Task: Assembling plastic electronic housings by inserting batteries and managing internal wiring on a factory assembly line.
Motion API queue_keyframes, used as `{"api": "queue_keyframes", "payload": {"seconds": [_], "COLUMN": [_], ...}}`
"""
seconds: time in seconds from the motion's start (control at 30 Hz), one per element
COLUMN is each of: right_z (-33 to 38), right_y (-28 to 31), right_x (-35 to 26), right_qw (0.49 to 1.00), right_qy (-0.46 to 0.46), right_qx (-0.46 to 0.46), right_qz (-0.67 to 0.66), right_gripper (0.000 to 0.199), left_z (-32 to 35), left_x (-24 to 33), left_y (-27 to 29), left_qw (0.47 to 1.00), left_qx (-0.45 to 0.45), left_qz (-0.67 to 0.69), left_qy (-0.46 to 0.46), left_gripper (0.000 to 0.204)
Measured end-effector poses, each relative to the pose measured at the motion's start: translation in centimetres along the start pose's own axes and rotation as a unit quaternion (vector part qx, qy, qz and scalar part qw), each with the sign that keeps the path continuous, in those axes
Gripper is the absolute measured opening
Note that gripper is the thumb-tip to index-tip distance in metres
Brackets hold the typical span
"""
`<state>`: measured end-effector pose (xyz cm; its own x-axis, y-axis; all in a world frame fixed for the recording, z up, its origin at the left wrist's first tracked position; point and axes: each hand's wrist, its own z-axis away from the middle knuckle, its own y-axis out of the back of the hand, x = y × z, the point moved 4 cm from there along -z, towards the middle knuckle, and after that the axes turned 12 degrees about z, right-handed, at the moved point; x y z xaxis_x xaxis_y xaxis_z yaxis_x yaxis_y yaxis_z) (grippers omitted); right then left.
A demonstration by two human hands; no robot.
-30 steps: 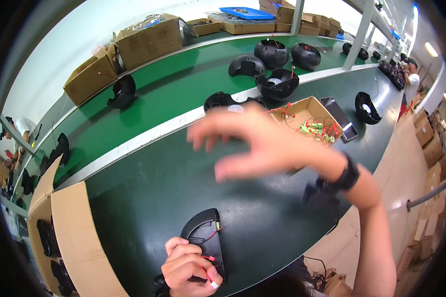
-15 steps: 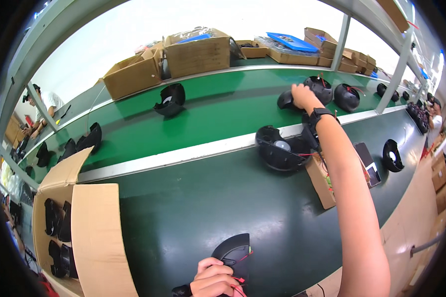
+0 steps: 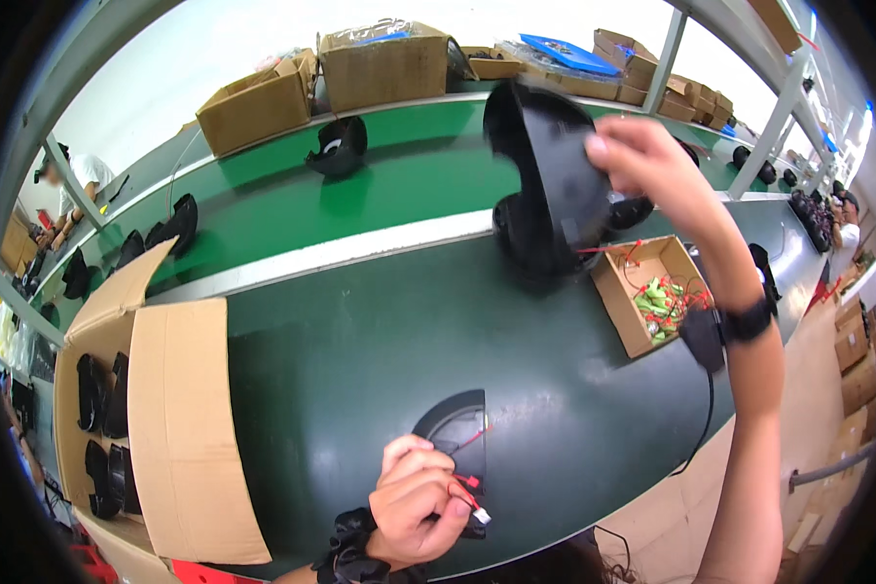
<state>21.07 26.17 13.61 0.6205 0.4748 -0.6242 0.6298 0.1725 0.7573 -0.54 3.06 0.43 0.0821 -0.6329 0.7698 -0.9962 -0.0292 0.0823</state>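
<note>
Black helmet shell (image 3: 545, 180), smooth glossy plastic, hangs upper centre, gripped by the right hand (image 3: 652, 161). Left hand (image 3: 419, 501), lower centre, pinches a red-wired connector (image 3: 472, 501) beside a flat semicircular part (image 3: 457, 428) on the bench (image 3: 341, 360).

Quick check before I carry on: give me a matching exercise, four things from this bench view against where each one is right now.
Things:
1. large black plastic shell
2. flat black fan-shaped panel with red wires
3. small open cardboard box of green parts
4. big open cardboard carton holding black pieces

Places:
A. at the bench's left edge
B. lifted in the air in the right hand
C. on the dark green bench under the left hand
D. on the bench, below the raised right hand

Pairs: 1-B, 2-C, 3-D, 4-A
</note>
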Motion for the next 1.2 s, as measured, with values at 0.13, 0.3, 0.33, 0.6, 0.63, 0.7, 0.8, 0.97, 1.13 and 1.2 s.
{"api": "queue_keyframes", "payload": {"seconds": [0.13,0.3,0.33,0.6,0.63,0.7,0.8,0.97,1.13,1.2], "right_z": [10.4,16.1,16.4,16.3,16.3,16.4,16.5,16.1,16.7,16.2], "right_y": [-7.6,-13.1,-14.2,-17.7,-17.7,-17.8,-17.9,-17.8,-18.5,-18.3], "right_x": [-2.7,-1.6,-0.9,-0.9,-1.0,-1.2,-1.4,-1.6,-1.9,-1.9], "right_qw": [0.994,0.974,0.974,0.946,0.947,0.949,0.951,0.949,0.942,0.941], "right_qy": [-0.044,-0.119,-0.122,0.088,0.093,0.089,0.085,0.09,0.049,0.053], "right_qx": [-0.094,-0.192,-0.192,-0.057,-0.063,-0.059,-0.044,-0.033,0.049,0.042], "right_qz": [-0.022,0.011,0.007,-0.308,-0.301,-0.297,-0.293,-0.299,-0.329,-0.331], "right_gripper": [0.036,0.031,0.031,0.063,0.062,0.062,0.061,0.06,0.059,0.057], "left_z": [0.3,0.0,-0.1,-0.4,-0.5,-0.4,-0.4,-0.9,-0.7,-0.6], "left_x": [0.3,0.6,0.7,0.9,0.9,0.9,1.0,1.1,1.2,1.3], "left_y": [0.6,0.0,0.0,-0.3,-0.4,-0.3,-0.2,-0.3,-0.5,-0.4], "left_qw": [0.999,0.999,0.998,0.997,0.996,0.996,0.995,0.994,0.995,0.994], "left_qx": [0.026,-0.009,-0.023,-0.022,-0.022,-0.022,-0.034,-0.062,-0.044,-0.035], "left_qz": [-0.029,-0.039,-0.055,-0.08,-0.081,-0.081,-0.09,-0.091,-0.086,-0.096], "left_qy": [-0.01,-0.032,-0.032,0.0,-0.001,0.0,-0.013,-0.026,-0.029,-0.027], "left_gripper": [0.039,0.032,0.031,0.036,0.036,0.036,0.029,0.029,0.028,0.028]}}
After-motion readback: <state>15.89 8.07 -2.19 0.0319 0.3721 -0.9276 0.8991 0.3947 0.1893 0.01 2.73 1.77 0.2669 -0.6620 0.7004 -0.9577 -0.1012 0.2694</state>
